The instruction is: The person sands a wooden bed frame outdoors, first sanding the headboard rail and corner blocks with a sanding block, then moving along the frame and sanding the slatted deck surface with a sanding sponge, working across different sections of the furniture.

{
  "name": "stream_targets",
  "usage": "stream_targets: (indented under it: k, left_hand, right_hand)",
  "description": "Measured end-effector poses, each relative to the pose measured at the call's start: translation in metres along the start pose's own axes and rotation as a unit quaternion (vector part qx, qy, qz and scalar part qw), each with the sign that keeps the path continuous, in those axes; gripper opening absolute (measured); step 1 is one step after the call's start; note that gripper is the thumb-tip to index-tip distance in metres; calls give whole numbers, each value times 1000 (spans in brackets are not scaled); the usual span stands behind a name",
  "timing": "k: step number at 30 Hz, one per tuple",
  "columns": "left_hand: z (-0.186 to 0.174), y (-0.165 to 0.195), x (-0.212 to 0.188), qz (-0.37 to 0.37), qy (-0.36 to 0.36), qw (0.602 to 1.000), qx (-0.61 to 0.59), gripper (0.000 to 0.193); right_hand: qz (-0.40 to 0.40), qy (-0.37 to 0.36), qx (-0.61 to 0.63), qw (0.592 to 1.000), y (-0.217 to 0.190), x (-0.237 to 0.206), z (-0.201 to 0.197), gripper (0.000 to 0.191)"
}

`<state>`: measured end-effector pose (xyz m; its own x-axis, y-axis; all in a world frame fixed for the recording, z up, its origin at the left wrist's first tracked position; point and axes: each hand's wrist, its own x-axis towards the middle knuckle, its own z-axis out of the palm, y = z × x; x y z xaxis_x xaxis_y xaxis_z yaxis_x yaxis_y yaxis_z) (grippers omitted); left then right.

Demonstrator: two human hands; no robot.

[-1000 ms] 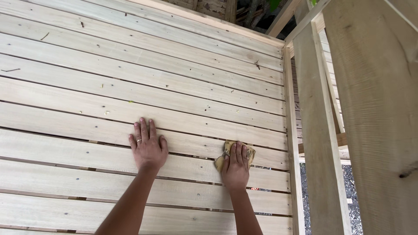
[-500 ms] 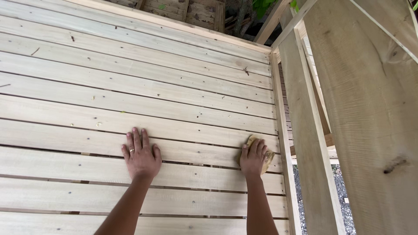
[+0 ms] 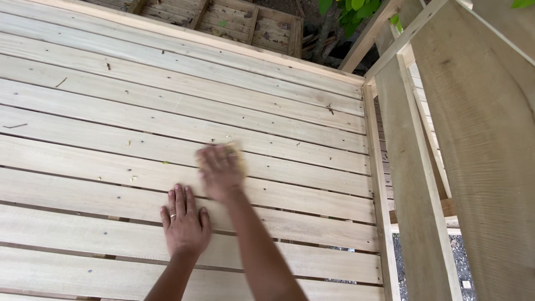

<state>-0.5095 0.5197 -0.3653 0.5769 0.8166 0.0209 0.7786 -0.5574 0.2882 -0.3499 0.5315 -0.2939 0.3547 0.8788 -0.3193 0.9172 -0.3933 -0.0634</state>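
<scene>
the deck (image 3: 167,117) fills most of the view: pale, bare planks laid side by side with narrow gaps between them, running off to its right edge. along that edge stands a post (image 3: 418,212), upright and plain, with wider boards (image 3: 490,145) to the right of it; beyond the deck's far edge a pallet (image 3: 245,22) lies lower down, among green leaves. bits of debris and small nail heads dot the deck's planks.

both arms reach out over the deck from its near edge. the left hand (image 3: 185,222) lies palm down on a plank near that edge, fingers (image 3: 179,199) spread flat and holding nothing, a ring on one of them; it looks planted there as a prop, taking the body's weight while the other arm works.

the right hand (image 3: 221,170) is one plank farther in, just past the left hand and blurred with motion (so its outline is soft). it presses down on a small yellowish pad (image 3: 236,151), probably sanding paper or a sponge, of which only an edge peeps out at the fingertips. the fingers seem laid flat and close together on top of it rather than pinching it, which would suit rubbing the pad along the wood, though the blur keeps this from being certain.
</scene>
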Motion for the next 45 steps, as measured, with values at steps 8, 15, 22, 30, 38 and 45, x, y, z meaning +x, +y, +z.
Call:
stream_targets:
  k: [8,15,22,30,38,45]
  left_hand:
    - [-1,8,0,-5,-14,1000,21,74]
    - [7,4,1,17,28,999,-1,69]
    - [18,-19,1,56,81,980,-173,59]
    - [28,-15,8,39,21,998,-33,62]
    - [26,-16,12,47,35,997,-45,62]
    - [20,-23,12,56,39,992,-105,57]
  right_hand:
    - [416,106,39,902,263,-153,53,67]
    - [366,46,-60,928,169,-112,72,62]
    - [-17,233,21,972,-31,-69,49,62]
    - [268,145,-46,951,197,-155,68,64]
    - [366,37,-54,928,184,-196,90,69]
    - [53,23,78,995,-20,-119,47,70]
